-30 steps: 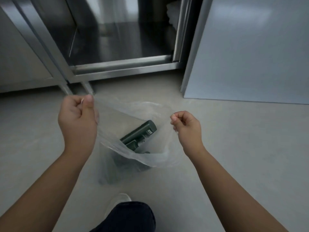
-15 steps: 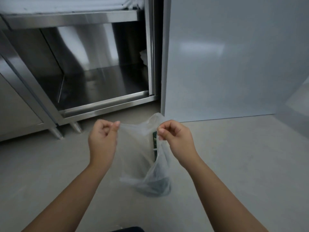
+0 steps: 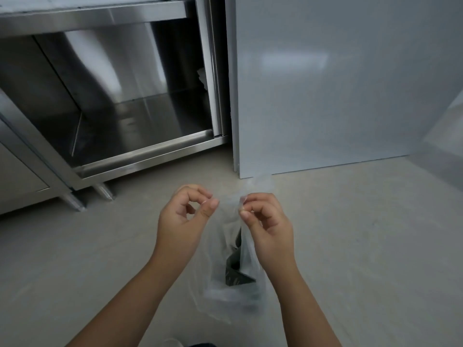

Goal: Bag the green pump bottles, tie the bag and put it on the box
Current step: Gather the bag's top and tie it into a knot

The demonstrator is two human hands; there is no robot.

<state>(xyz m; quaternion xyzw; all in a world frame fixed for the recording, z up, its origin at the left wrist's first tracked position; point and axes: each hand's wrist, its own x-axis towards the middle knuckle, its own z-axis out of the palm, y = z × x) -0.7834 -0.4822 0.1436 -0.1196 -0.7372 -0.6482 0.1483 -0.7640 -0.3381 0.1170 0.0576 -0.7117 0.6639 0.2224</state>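
A person crouched on the floor (image 3: 363, 246) pinches the mouth of a clear bag (image 3: 225, 301) with the right hand (image 3: 266, 221). The left hand (image 3: 185, 212) is curled just beside the film, but its grip cannot be made out. The bag hangs below and between the hands, nearer the right, its long axis running down. Inside it the green pump bottles (image 3: 238, 274) stand roughly upright, and which end is up is unclear.

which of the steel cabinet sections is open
The stainless steel section beside the tall grey panel: its inner shelf shows, while the far-left one is covered by a flat steel door.
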